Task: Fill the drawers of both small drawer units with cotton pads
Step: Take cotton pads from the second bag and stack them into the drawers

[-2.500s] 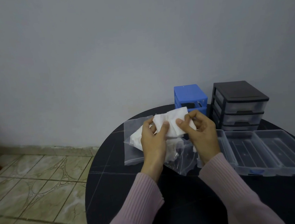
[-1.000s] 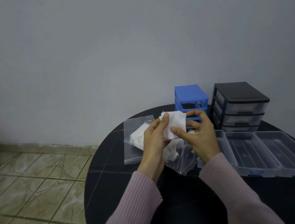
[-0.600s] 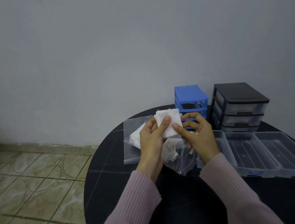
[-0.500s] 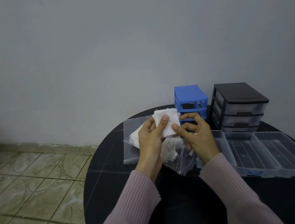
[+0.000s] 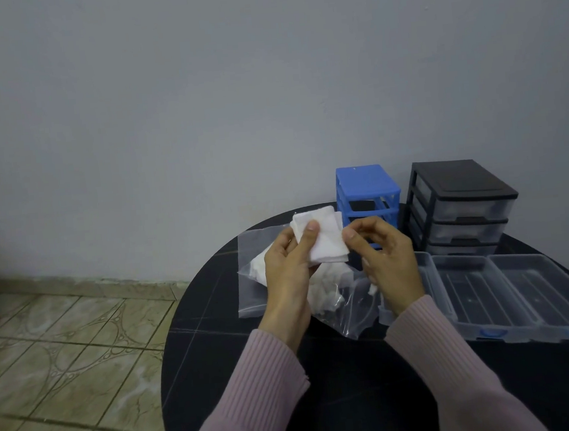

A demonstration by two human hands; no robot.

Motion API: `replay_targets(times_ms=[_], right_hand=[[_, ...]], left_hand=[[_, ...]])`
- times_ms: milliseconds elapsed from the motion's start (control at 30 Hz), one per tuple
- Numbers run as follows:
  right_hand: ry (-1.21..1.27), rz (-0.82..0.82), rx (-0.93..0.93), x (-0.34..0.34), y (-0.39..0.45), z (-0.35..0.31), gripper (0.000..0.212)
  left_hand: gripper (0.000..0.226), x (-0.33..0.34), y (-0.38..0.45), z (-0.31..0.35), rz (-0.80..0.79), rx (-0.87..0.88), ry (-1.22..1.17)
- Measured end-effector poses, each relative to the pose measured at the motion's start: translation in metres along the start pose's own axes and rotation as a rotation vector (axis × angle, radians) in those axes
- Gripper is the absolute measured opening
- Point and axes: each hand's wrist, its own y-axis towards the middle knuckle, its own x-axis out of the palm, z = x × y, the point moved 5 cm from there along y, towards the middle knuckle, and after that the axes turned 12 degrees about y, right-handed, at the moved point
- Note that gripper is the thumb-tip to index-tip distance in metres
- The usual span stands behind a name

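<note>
Two hands in ribbed pink sleeves work above a round black table (image 5: 220, 358): the left hand (image 5: 286, 266) grips a small stack of soft white square cotton pads (image 5: 326, 242) under its thumb, while the right hand (image 5: 383, 258), fingers curled, pinches at the stack's edge at 3 o'clock. Beneath lie crinkled clear plastic bags (image 5: 350, 309) with more pads; at 1 o'clock stand a blue drawer unit (image 5: 366, 187) and a black drawer unit (image 5: 461, 206), with ridged translucent drawers (image 5: 510, 292) pulled out at 4 o'clock.
</note>
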Motion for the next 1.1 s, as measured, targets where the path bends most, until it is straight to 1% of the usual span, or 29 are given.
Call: replay_targets(times_ms=[67, 167, 367, 533, 633, 767, 900, 1000, 1100], right_hand=[[-0.039, 0.017, -0.045, -0.002, 0.000, -0.003, 0.014], [-0.067, 0.049, -0.053, -0.008, 0.000, -0.002, 0.016], [-0.058, 0.092, -0.057, -0.011, 0.001, -0.001, 0.014], [-0.008, 0.152, -0.112, -0.013, 0.000, -0.004, 0.013], [0.010, 0.137, -0.105, -0.012, 0.000, -0.005, 0.015], [-0.005, 0.147, -0.097, -0.013, 0.000, -0.002, 0.021], [-0.016, 0.104, -0.054, -0.008, -0.002, -0.004, 0.010], [0.018, 0.041, -0.020, -0.003, -0.004, -0.006, 0.010], [-0.087, 0.004, -0.041, -0.002, -0.004, -0.003, 0.007]], left_hand=[[0.018, 0.002, 0.000, -0.001, -0.028, -0.007, 0.020], [0.027, 0.006, -0.001, -0.002, -0.073, -0.003, 0.049], [0.028, 0.008, -0.001, -0.004, -0.104, 0.028, 0.093], [0.030, 0.009, 0.000, -0.004, -0.135, 0.044, 0.122], [0.033, 0.009, 0.000, -0.006, -0.158, 0.060, 0.170], [0.031, 0.009, 0.000, -0.005, -0.150, 0.089, 0.215], [0.031, 0.007, 0.001, -0.004, -0.122, 0.088, 0.167], [0.032, 0.004, 0.001, -0.004, -0.098, 0.073, 0.127], [0.037, 0.003, 0.001, -0.004, -0.095, 0.077, 0.149]])
